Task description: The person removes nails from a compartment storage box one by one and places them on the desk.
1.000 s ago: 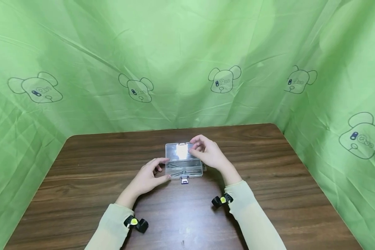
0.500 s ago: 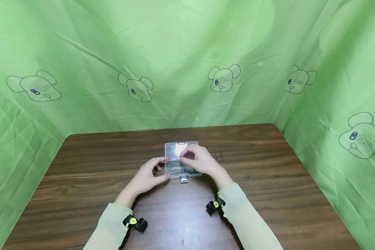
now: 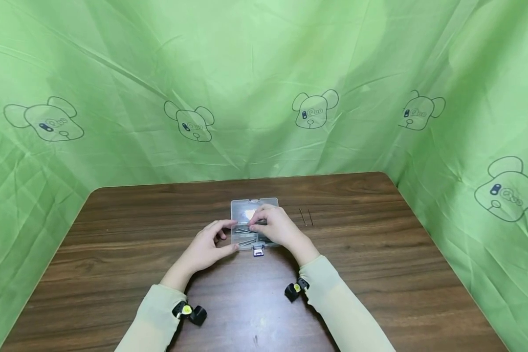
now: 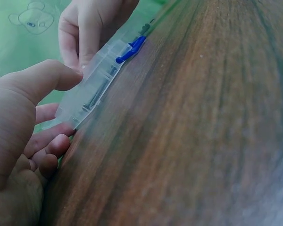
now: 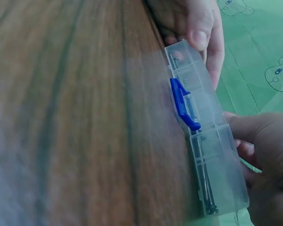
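A small clear plastic box (image 3: 246, 238) with a blue latch (image 3: 258, 252) lies mid-table, its lid (image 3: 244, 207) folded open at the back. Several nails lie in its compartments. My left hand (image 3: 230, 236) grips the box's left end between thumb and forefinger, and the left wrist view shows the hand (image 4: 61, 106) at the box (image 4: 101, 84). My right hand (image 3: 256, 223) is over the open box, its fingertips pinching a dark nail (image 3: 261, 222). In the right wrist view that hand (image 5: 240, 139) sits at the far side of the box (image 5: 205, 146).
Two loose nails (image 3: 306, 216) lie on the brown wooden table (image 3: 378, 254) just right of the box. Green printed cloth (image 3: 264, 88) walls in the back and both sides. Wrist cameras (image 3: 294, 290) are strapped below both sleeves.
My right hand moved left and down from the box's right rear corner into the open box, which uncovered the two nails on the table. The left hand kept its grip.
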{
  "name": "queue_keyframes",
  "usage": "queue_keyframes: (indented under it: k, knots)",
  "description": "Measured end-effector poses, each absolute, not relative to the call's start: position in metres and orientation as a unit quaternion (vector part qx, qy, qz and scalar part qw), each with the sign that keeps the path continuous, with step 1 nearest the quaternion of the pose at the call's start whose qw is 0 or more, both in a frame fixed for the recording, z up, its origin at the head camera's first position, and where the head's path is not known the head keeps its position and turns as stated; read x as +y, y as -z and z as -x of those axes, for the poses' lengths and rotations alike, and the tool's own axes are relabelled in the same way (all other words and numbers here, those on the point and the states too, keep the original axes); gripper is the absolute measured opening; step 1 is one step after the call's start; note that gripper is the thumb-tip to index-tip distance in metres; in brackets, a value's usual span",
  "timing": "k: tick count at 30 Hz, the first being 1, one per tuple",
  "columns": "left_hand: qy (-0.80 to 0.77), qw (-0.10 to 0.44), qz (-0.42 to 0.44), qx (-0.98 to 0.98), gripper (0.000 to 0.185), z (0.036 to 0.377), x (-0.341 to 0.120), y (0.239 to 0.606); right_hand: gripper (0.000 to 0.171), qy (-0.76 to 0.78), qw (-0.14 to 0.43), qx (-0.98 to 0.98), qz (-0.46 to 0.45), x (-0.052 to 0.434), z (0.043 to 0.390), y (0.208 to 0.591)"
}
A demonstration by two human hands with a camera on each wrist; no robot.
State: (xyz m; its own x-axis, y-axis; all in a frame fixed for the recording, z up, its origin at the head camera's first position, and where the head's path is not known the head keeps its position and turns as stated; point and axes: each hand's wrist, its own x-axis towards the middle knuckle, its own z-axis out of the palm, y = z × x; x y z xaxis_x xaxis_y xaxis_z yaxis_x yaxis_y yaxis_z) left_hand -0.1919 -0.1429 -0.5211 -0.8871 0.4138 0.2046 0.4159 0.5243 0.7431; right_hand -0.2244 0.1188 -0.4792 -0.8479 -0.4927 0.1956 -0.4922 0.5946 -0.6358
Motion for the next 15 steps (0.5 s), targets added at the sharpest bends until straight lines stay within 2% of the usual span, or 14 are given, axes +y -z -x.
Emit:
queue_keyframes:
  k: [15]
  knots:
    - [0.427,-0.004,0.239,-0.872,0.062,0.192,-0.142,0.521,0.01,0.303,0.0,0.903,0.304,0.122,0.235,0.486]
